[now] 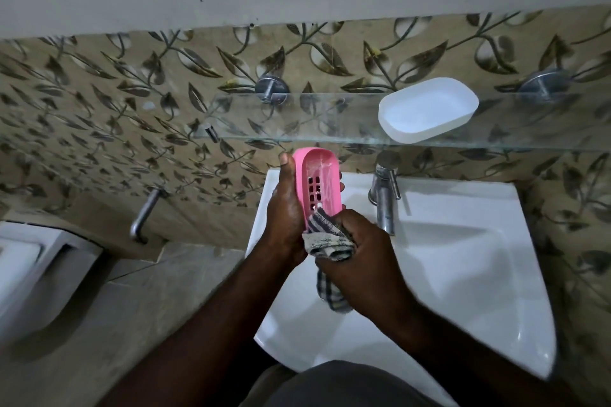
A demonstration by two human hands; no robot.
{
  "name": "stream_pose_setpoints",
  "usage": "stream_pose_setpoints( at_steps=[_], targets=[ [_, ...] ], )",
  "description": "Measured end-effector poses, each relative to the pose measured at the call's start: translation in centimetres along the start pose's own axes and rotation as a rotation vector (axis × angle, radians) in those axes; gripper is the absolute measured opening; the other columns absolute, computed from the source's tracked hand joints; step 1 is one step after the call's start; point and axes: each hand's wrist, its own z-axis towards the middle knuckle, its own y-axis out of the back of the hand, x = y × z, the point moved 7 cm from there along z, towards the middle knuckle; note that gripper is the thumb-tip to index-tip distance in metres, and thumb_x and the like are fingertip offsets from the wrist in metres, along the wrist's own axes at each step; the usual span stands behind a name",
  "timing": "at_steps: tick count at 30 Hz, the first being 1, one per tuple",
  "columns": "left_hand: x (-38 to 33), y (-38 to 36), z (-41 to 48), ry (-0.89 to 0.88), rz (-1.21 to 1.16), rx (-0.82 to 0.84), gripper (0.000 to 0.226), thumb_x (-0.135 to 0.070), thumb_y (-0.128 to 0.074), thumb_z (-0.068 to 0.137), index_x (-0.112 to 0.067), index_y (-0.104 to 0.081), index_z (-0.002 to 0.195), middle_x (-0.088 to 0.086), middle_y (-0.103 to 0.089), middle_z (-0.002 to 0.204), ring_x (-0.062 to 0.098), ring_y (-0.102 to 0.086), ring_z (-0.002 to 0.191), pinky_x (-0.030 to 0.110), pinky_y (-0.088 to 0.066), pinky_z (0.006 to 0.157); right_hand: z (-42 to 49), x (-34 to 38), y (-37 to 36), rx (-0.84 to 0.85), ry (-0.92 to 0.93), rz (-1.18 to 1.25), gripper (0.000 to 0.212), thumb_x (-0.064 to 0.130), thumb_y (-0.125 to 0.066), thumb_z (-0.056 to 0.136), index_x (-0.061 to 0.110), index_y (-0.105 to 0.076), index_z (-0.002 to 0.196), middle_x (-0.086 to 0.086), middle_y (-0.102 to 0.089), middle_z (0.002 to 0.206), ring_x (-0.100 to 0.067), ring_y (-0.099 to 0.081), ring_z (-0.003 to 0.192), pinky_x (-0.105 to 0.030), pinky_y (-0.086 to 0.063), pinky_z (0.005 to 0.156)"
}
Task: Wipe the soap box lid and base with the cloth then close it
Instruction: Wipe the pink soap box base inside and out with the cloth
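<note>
- Two hands up over the sink [463,274], at its back-left corner.
- Left hand [284,208] wraps round one pink base [319,182], tilted on edge, grid holes showing.
- Right hand [360,248] has a fist round one striped cloth [327,241], pushed into the base's near end; a tail hangs below.
- One white lid [428,109] sits hollow-up on the glass shelf [297,116] above the sink, well apart from the base.
- One tap [385,195], just right of the hands.
</note>
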Motion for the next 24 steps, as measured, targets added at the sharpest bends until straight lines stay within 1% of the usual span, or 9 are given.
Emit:
stream_pose_setpoints(
  at_steps=[2,5,8,12,15,17,20,21,24],
  targets=[
    [-0.4,-0.1,0.2,0.05,-0.017,0.032,0.077,-0.07,-0.037,0.088,-0.005,-0.065,0.117,0.019,-0.073,0.1,0.029,-0.071,0.085,0.038,-0.059,0.07,0.3,1.0,0.4,0.049,0.121,-0.035,0.015,0.026,-0.065,0.073,0.026,-0.06,0.087,0.002,-0.063,0.071,-0.015,-0.065,0.063,-0.033,-0.054,0.051],
    [-1.3,-0.4,0.2,0.155,-0.012,0.072,0.08,-0.07,-0.034,0.09,-0.005,-0.058,0.128,0.02,-0.068,0.109,0.03,-0.066,0.091,0.042,-0.053,0.083,1.4,1.3,1.2,0.083,0.375,-0.374,0.02,0.012,-0.067,0.078,0.011,-0.067,0.097,-0.003,-0.067,0.092,-0.026,-0.066,0.082,-0.041,-0.054,0.067],
    [-1.7,-0.7,0.4,0.204,0.04,0.094,0.079,-0.07,-0.035,0.09,-0.003,-0.06,0.124,0.023,-0.066,0.103,0.032,-0.063,0.088,0.043,-0.05,0.086,1.8,1.3,1.3,0.071,0.445,-0.445,0.017,0.014,-0.066,0.081,0.007,-0.067,0.096,-0.005,-0.068,0.093,-0.027,-0.066,0.083,-0.04,-0.053,0.068],
    [-1.9,-0.9,-0.2,0.216,0.049,0.131,0.073,-0.062,-0.05,0.086,-0.002,-0.058,0.128,0.025,-0.062,0.112,0.036,-0.06,0.097,0.046,-0.048,0.094,1.8,1.1,0.8,0.036,0.382,-0.321,0.017,0.023,-0.068,0.08,0.012,-0.068,0.093,-0.001,-0.069,0.087,-0.022,-0.067,0.078,-0.038,-0.054,0.065],
    [-1.3,-1.3,-0.7,0.121,-0.048,0.208,0.092,-0.053,-0.073,0.069,0.0,-0.046,0.139,0.023,-0.054,0.122,0.035,-0.052,0.11,0.047,-0.04,0.104,2.1,0.2,1.1,0.002,0.122,-0.126,0.012,0.025,-0.07,0.073,0.022,-0.06,0.08,0.004,-0.06,0.062,-0.02,-0.061,0.053,-0.034,-0.05,0.049],
    [-0.8,-1.5,-1.1,0.021,-0.088,0.241,0.093,-0.041,-0.083,0.057,-0.003,-0.051,0.135,0.017,-0.062,0.106,0.029,-0.059,0.096,0.039,-0.048,0.089,2.4,0.4,1.1,-0.013,0.063,-0.014,0.02,0.018,-0.071,0.066,0.03,-0.059,0.076,0.009,-0.062,0.059,-0.007,-0.058,0.051,-0.024,-0.047,0.048],
    [-0.1,-1.7,-1.7,-0.079,-0.111,0.237,0.045,-0.037,-0.071,0.062,-0.016,-0.076,0.101,0.008,-0.071,0.079,0.02,-0.068,0.072,0.029,-0.056,0.068,2.3,1.2,0.9,-0.018,0.064,0.099,0.03,0.012,-0.072,0.063,0.036,-0.065,0.079,0.015,-0.07,0.07,0.003,-0.063,0.06,-0.013,-0.048,0.055],
    [-0.1,-1.7,-1.8,-0.098,-0.125,0.213,0.044,-0.037,-0.07,0.062,-0.019,-0.076,0.101,0.008,-0.072,0.081,0.02,-0.068,0.073,0.03,-0.056,0.069,2.0,1.2,0.8,-0.026,0.062,0.118,0.031,0.013,-0.072,0.063,0.037,-0.066,0.083,0.015,-0.071,0.073,0.003,-0.065,0.063,-0.012,-0.049,0.057],
    [-0.3,-1.7,-1.8,-0.098,-0.208,0.17,0.084,-0.039,-0.084,0.045,-0.016,-0.064,0.124,0.013,-0.069,0.104,0.027,-0.063,0.089,0.039,-0.047,0.084,1.1,1.4,0.3,-0.012,0.107,0.031,0.036,0.024,-0.07,0.062,0.033,-0.064,0.096,0.013,-0.072,0.087,-0.002,-0.068,0.077,-0.02,-0.055,0.067]
  ],
)
